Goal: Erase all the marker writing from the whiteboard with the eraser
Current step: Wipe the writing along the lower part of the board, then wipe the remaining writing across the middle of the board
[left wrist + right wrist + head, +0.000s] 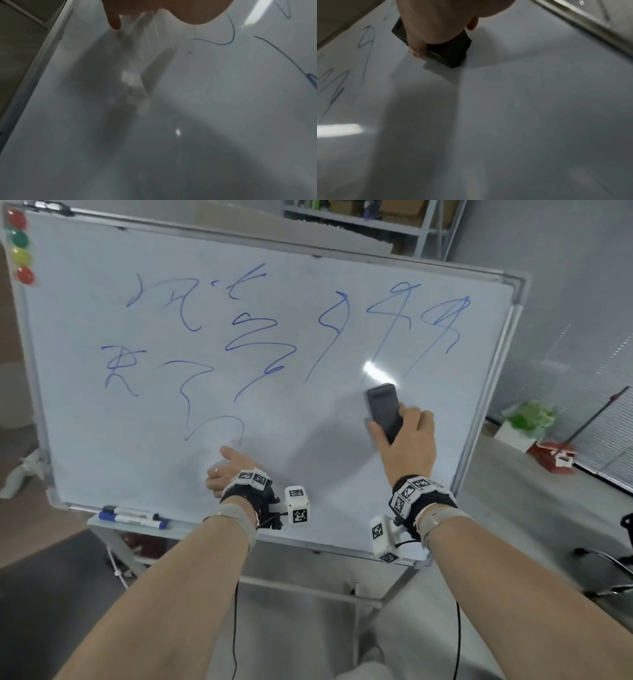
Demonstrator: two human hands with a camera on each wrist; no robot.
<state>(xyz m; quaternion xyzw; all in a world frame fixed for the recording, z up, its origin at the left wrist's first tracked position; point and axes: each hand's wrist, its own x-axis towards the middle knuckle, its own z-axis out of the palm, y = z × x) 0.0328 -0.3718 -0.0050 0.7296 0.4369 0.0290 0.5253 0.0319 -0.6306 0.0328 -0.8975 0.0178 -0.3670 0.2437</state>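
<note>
My right hand (409, 440) was clamped on the eraser (385, 410), thumb along one long edge and fingers along the other, its pad flat against the whiteboard (325, 440) in the lower right area, just below the tails of the right-hand strokes. I judged the eraser light and rigid in its dark casing, with a soft wiping face; the side grip across its narrow width looked sound, and the smooth board should offer little drag. My left hand (227, 470) lay against the whiteboard near its bottom edge, holding nothing; its fingers were largely hidden, though the left wrist view showed one extended onto the surface. Blue marker writing (260, 337) covered the upper and left parts of the whiteboard, so most erasing remained. Two markers (133, 517) sat on the tray below the whiteboard's lower left corner; coloured magnets (20, 248) occupied its upper left corner.
</note>
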